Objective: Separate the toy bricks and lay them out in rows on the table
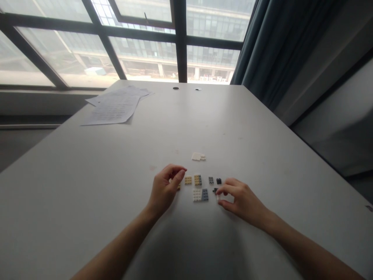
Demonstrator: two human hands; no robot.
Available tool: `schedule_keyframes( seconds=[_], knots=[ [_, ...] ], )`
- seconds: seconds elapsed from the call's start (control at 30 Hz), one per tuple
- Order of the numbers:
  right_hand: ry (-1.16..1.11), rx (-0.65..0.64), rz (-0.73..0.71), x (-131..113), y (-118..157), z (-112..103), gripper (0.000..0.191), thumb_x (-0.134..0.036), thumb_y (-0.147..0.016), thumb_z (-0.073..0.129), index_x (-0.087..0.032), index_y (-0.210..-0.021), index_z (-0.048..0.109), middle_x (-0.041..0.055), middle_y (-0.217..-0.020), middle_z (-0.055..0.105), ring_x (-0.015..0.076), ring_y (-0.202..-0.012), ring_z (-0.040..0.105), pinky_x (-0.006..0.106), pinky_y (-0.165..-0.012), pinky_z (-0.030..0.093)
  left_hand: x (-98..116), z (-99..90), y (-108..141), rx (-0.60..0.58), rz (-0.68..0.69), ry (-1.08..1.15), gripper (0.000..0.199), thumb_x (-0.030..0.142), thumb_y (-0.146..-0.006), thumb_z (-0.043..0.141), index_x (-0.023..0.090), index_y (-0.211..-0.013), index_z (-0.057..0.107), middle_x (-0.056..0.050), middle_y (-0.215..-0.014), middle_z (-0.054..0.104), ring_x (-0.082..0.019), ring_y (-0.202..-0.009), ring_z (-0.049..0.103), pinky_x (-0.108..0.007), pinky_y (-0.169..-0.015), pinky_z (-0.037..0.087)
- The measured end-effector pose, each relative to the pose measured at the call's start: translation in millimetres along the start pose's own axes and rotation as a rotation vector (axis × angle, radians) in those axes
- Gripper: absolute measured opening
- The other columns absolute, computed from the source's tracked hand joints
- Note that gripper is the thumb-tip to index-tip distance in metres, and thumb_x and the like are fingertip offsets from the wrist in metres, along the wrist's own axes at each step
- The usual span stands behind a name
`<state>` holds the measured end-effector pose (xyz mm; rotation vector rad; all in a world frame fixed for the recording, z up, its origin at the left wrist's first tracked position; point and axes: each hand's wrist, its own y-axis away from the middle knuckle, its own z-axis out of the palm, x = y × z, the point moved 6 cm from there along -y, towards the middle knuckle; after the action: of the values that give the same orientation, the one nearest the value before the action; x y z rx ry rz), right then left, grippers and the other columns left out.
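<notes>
Small studded bricks lie between my hands. A yellow brick [188,180] is just right of my left hand [166,186], whose thumb and fingertips are closed; whether they pinch anything is hidden. Beside it sits a yellow and grey block [197,180], with a white and dark grey block [201,195] below. Another yellow piece [178,187] is partly covered by my left hand. A grey brick [211,180] and a black brick [218,181] stand farther right. My right hand [236,195] has thumb and fingers apart around a small white piece [218,197], its fingertips near a black piece [215,191].
Beyond the bricks lies a flat white piece [198,156]. Printed papers [115,105] rest at the far left of the white table [186,128]. Two round cable holes are near the far edge, below the window. A dark curtain hangs at the right.
</notes>
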<state>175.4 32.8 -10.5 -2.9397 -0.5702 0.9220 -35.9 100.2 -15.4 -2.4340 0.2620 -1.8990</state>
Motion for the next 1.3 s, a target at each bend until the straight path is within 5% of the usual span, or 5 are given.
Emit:
schedule_keyframes(
  seconds=[0.23,0.5,0.83,1.07,1.3],
  knots=[
    [-0.032,0.052,0.127,25.9,9.3,-10.2,0.012,-0.017,-0.075,0.065,-0.022,-0.085,0.068,0.0015,-0.081,0.062,0.0161,-0.073,0.06,0.026,-0.06,0.048,-1.1,-5.5,-4.1,0.044,0.02,-0.036,0.019,0.036,-0.079,0.061,0.017,-0.08,0.067,-0.002,-0.073,0.063,-0.016,-0.069,0.055,-0.026,-0.066,0.042],
    [-0.096,-0.08,0.2,33.1,6.0,-6.9,0.016,-0.012,-0.073,0.062,-0.022,-0.085,0.068,-0.0003,-0.082,0.061,0.012,-0.062,0.057,0.025,-0.059,0.045,-2.1,-8.8,-15.5,0.041,0.04,-0.158,0.022,0.036,-0.078,0.063,0.017,-0.088,0.067,-0.002,-0.077,0.065,-0.015,-0.068,0.056,-0.027,-0.065,0.043],
    [-0.142,0.067,0.192,37.7,-30.2,-31.1,0.021,-0.028,-0.074,0.07,-0.022,-0.094,0.069,0.0007,-0.083,0.065,0.0131,-0.065,0.053,0.026,-0.061,0.045,-2.5,25.3,-75.8,-0.332,0.349,-0.856,0.043,0.031,-0.077,0.066,0.025,-0.12,0.061,-0.008,-0.122,0.059,-0.03,-0.112,0.048,-0.045,-0.094,0.037],
    [-0.067,0.104,0.195,54.2,-94.1,-4.5,0.03,-0.022,-0.073,0.07,-0.019,-0.103,0.069,0.0031,-0.092,0.064,0.0119,-0.068,0.055,0.027,-0.071,0.046,-19.5,52.3,-97.5,-0.53,0.411,-0.897,0.042,0.029,-0.081,0.063,0.028,-0.123,0.058,-0.005,-0.126,0.057,-0.027,-0.112,0.048,-0.043,-0.095,0.037],
    [0.052,0.137,0.149,52.9,-110.9,11.6,0.025,-0.027,-0.079,0.066,-0.021,-0.103,0.069,0.004,-0.097,0.062,0.015,-0.079,0.057,0.027,-0.077,0.044,-22.6,55.9,-101.8,-0.568,0.477,-0.901,0.034,0.029,-0.081,0.065,0.029,-0.115,0.063,-0.005,-0.113,0.059,-0.024,-0.105,0.051,-0.041,-0.092,0.04]
  ],
)
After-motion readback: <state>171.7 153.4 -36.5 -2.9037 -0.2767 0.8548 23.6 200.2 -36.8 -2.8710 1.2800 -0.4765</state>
